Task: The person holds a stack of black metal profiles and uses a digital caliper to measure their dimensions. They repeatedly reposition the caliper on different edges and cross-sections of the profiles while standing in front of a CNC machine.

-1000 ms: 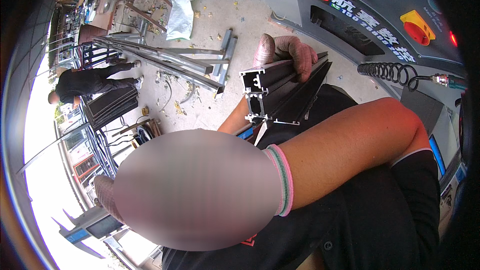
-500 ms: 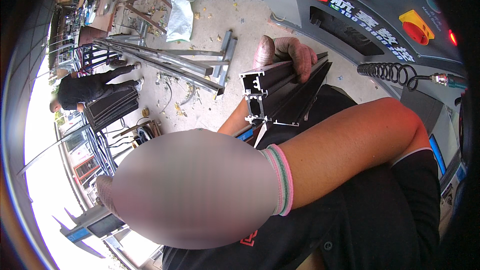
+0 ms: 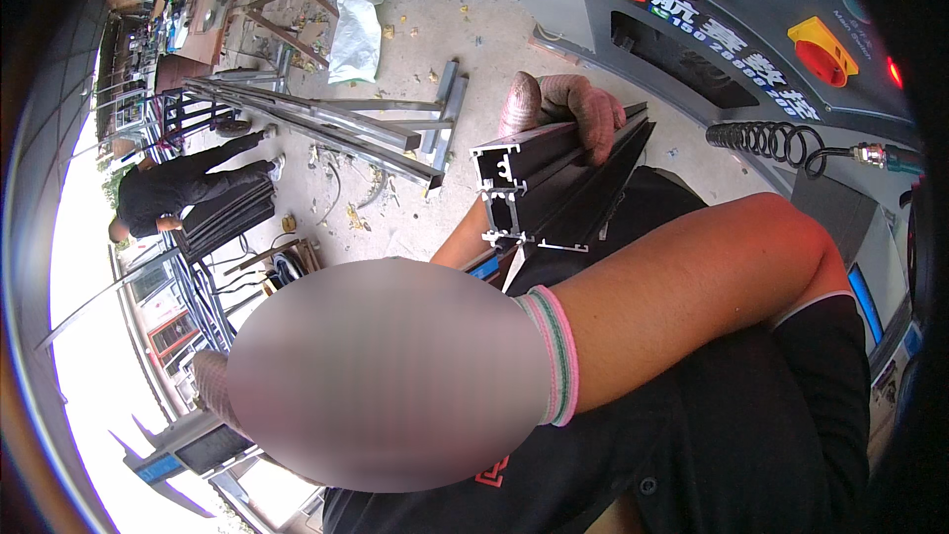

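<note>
My left hand (image 3: 573, 111), in a pinkish work glove, is closed over the top of a black metal profile (image 3: 559, 183). The profile's cut end faces me and shows hollow chambers with bright, bare edges. My right arm crosses from the right, and a pink and green striped cuff shows at the wrist. A smooth blur covers most of my gloved right hand (image 3: 386, 376), so its grip is hidden; only a fingertip shows at the far side. Beside it, partly hidden, is a caliper-like grey tool (image 3: 188, 450) with pointed jaws and a blue patch.
A grey machine panel (image 3: 727, 49) with knobs and a coiled black hose (image 3: 766, 141) stands at the right. Long metal bars (image 3: 316, 129) rest on stands beyond my hands. A white sack (image 3: 356, 35) lies on the floor. Another person (image 3: 173, 188) bends over dark profiles (image 3: 232, 218) at the left.
The other person has bent further over the dark profiles, one arm now showing. The black profile's near end has shifted very slightly left; my left hand keeps its hold, and my right hand has barely moved.
</note>
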### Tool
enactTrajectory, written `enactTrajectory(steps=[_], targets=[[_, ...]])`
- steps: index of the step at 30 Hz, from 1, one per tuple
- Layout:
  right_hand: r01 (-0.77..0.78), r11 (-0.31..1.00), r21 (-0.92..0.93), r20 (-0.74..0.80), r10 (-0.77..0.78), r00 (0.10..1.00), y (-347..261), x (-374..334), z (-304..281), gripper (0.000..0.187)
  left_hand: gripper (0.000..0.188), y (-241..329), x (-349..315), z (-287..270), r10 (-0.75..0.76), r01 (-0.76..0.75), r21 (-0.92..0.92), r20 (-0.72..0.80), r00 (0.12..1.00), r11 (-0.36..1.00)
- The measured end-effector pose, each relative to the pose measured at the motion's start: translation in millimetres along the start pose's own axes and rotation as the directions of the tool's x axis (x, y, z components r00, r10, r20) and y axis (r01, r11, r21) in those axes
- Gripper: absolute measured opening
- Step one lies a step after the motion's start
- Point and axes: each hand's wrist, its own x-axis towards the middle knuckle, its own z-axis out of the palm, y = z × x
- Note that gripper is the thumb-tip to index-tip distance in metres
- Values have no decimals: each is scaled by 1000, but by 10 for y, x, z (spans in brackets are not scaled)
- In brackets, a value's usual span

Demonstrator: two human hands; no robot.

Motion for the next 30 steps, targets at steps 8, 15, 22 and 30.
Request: enactTrajectory(steps=[8, 15, 22, 30], targets=[[12, 998, -67, -104, -19, 994, -57, 0, 83, 51, 77, -6, 7, -8, 10, -10, 20, 6, 1000, 1000], [-180, 959, 217, 300, 110, 948, 14, -18, 188, 63, 77, 4, -15, -26, 11, -11, 14, -4, 1000, 1000], [41, 998, -42, -47, -43, 998, -25, 7, 218, 60, 76, -13, -32, -38, 13, -13, -20, 2, 1000, 1000], [-2, 999, -54, 44, 5, 999, -68, 64, 60, 58, 77, 18, -56, -49, -7, 7, -11, 22, 1000, 1000]])
